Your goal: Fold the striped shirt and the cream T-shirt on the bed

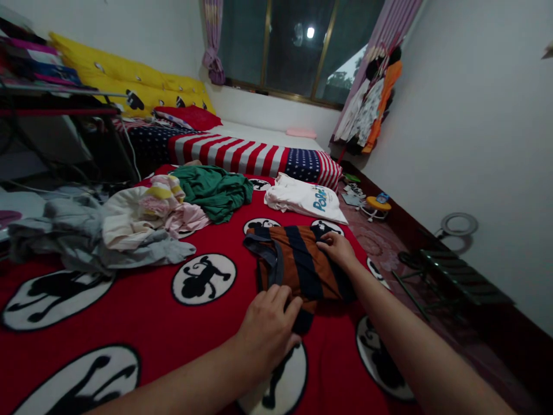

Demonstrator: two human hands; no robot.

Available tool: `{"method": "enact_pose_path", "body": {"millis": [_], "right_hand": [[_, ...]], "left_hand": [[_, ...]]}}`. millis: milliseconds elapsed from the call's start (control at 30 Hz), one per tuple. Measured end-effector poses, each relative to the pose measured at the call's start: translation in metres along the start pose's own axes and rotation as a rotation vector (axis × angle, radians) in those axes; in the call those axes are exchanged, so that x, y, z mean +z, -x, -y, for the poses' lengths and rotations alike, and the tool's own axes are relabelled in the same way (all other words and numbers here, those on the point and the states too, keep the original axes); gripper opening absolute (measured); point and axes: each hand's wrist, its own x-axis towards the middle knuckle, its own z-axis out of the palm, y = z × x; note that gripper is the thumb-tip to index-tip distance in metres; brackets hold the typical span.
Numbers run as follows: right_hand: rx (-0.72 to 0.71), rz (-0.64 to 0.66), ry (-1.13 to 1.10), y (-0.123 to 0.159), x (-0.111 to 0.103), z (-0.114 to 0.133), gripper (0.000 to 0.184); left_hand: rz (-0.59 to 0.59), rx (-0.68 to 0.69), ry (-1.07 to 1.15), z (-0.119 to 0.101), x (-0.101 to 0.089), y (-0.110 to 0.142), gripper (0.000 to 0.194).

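Observation:
A folded orange-brown and navy striped T-shirt (pixel 298 262) with a grey neckband lies on the red blanket (pixel 233 346). My left hand (pixel 270 325) is at its near left edge, fingers curled over the fabric near the navy sleeve hem; part of the grip is hidden behind the knuckles. On the far right side, my right hand (pixel 339 248) pinches the cloth between thumb and fingers. Beyond the T-shirt sits a folded white shirt (pixel 306 199) with blue lettering. To the left are a crumpled green garment (pixel 216 190), a cream and pink one (pixel 147 213) and grey clothing (pixel 64 230).
Behind stands a bed with a stars-and-stripes cover (pixel 242 155) and a yellow backrest (pixel 164 86). A desk (pixel 64 92) with cables is at left. Clothes hang (pixel 371 115) by the window. A yellow stool (pixel 378 203) and a dark slatted rack (pixel 466 276) stand along the right wall.

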Motion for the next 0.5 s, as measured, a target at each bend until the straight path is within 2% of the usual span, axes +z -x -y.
{"method": "enact_pose_path", "body": {"millis": [133,233,333,433,500], "right_hand": [[-0.008,-0.026,0.024,0.003,-0.005,0.006,0.020],[0.002,-0.055,0.031,0.003,-0.014,0.009,0.017],[0.054,-0.107,0.001,0.004,-0.018,0.009,0.019],[0.091,-0.105,0.015,0.008,-0.013,0.009,0.019],[0.090,-0.057,0.093,0.010,-0.012,0.012,0.019]], "left_hand": [[0.033,-0.005,0.012,0.006,-0.005,-0.010,0.041],[0.056,0.072,0.084,0.015,-0.028,-0.014,0.046],[0.108,0.137,0.106,0.018,-0.049,-0.009,0.040],[0.204,0.134,0.095,0.015,-0.052,0.004,0.033],[0.229,0.108,0.089,0.012,-0.048,0.011,0.028]]}}
